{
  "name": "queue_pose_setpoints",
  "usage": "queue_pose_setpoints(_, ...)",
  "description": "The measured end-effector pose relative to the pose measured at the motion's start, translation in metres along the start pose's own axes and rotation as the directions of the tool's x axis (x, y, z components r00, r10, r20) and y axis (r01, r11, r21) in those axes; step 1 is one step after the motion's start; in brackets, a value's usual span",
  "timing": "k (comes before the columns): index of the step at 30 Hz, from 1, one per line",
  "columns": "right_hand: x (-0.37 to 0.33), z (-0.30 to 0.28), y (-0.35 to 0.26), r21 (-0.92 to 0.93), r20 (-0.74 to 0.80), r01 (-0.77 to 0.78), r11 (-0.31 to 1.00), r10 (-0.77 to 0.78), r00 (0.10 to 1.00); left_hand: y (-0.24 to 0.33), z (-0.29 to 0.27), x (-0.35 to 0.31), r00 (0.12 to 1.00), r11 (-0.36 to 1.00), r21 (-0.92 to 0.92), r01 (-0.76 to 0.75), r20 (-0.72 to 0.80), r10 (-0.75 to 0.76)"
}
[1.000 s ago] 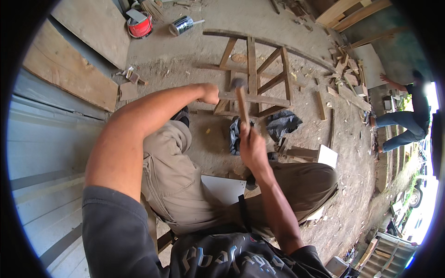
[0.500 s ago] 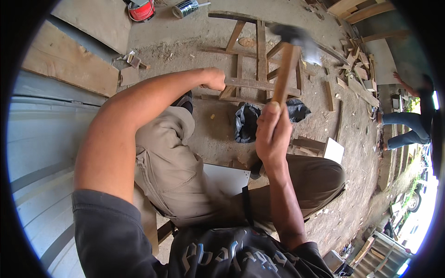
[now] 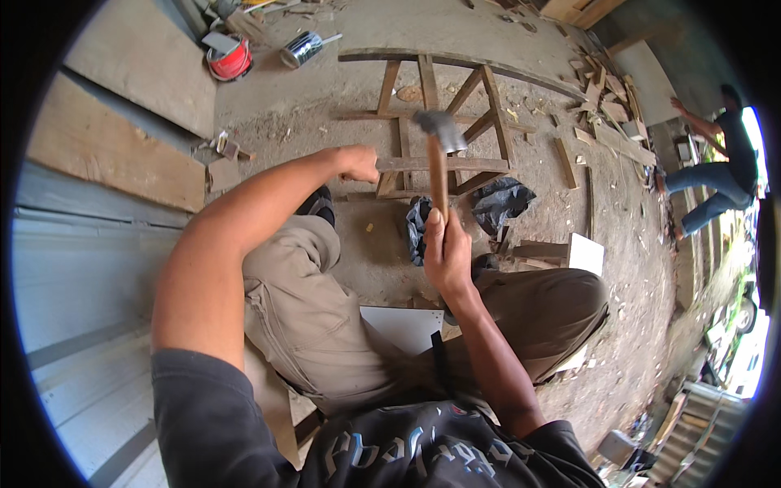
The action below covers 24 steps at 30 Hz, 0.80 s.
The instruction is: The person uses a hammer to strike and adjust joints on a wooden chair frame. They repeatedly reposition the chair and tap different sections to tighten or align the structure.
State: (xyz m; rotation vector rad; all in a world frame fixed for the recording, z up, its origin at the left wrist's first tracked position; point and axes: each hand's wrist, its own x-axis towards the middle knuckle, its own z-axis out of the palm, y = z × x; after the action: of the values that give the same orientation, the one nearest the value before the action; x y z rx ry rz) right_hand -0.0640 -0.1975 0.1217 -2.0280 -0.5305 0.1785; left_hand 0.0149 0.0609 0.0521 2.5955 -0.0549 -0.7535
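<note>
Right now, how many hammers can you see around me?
1. The hammer is in your right hand, to the right of your left hand. Any others under the scrap wood would be hidden.

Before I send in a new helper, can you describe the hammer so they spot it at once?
Find the big wooden frame in the upper middle of the view. In front of it, the person's right hand grips the hammer by its wooden handle. Its grey metal head sets it apart from the plain wooden bars behind it.

Wooden frame (image 3: 480, 164), scraps (image 3: 614, 111) on dusty floor (image 3: 630, 268)
</note>
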Motion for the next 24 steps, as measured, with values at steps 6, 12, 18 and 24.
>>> queue_pose_setpoints(6,-0.045,0.003,0.030,0.461,0.103,-0.516,0.722,0.534,0.839,-0.006,-0.006,-0.001,0.945,0.929,0.270,-0.254,-0.134,0.297)
queue_pose_setpoints(12,-0.056,0.000,0.052,0.656,0.073,-0.494,0.571,0.603,0.794,0.035,-0.004,0.006,0.976,0.937,0.340,-0.081,-0.163,0.143)
queue_pose_setpoints(18,-0.033,0.001,0.073,0.749,0.008,-0.421,0.512,0.629,0.778,0.052,0.007,0.022,0.975,0.931,0.352,0.092,-0.220,-0.013)
queue_pose_setpoints(24,-0.011,0.034,0.223,0.110,-0.465,-0.638,0.762,0.607,0.645,0.095,0.034,0.041,0.825,0.936,0.071,0.345,-0.498,-0.266)
